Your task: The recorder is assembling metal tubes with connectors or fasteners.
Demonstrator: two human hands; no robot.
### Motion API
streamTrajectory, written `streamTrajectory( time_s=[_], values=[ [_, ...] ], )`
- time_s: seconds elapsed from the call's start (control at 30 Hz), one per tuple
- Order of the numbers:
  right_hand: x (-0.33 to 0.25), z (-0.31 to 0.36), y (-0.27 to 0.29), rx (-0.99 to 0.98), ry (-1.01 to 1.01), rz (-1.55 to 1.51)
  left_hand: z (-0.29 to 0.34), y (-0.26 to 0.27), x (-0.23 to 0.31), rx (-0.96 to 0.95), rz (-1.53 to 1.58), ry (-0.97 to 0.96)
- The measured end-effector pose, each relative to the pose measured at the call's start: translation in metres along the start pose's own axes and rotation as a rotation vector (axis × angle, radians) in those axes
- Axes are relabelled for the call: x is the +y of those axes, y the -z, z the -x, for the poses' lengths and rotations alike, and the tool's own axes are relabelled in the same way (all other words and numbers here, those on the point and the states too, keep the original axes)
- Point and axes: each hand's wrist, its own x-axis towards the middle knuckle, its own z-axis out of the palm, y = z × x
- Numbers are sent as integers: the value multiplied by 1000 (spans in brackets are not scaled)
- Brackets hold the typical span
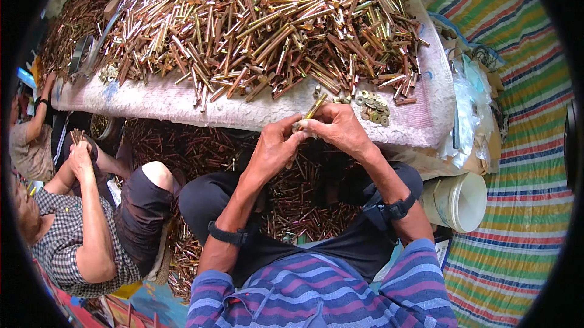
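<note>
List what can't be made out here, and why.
All in the head view:
Tube: lower end covered by the left hand and right hand.
Pile: far side cut off by the top edge.
Washers: too small and overlapping to count.
Co-worker: head partly cut by the dark rim.

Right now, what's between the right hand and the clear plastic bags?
Head view: a small pile of washers near the right hand, then pinkish cloth to its right edge, before the clear plastic bags.
</note>
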Motion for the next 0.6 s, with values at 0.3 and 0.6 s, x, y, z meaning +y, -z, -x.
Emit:
streamTrajectory(
  time_s=[0.3,0.6],
  values=[
    [5,-19,27,127,133,186,0,5,9,61,71,167],
    [23,-40,23,214,306,829,-2,7,1,83,89,148]
  ],
)
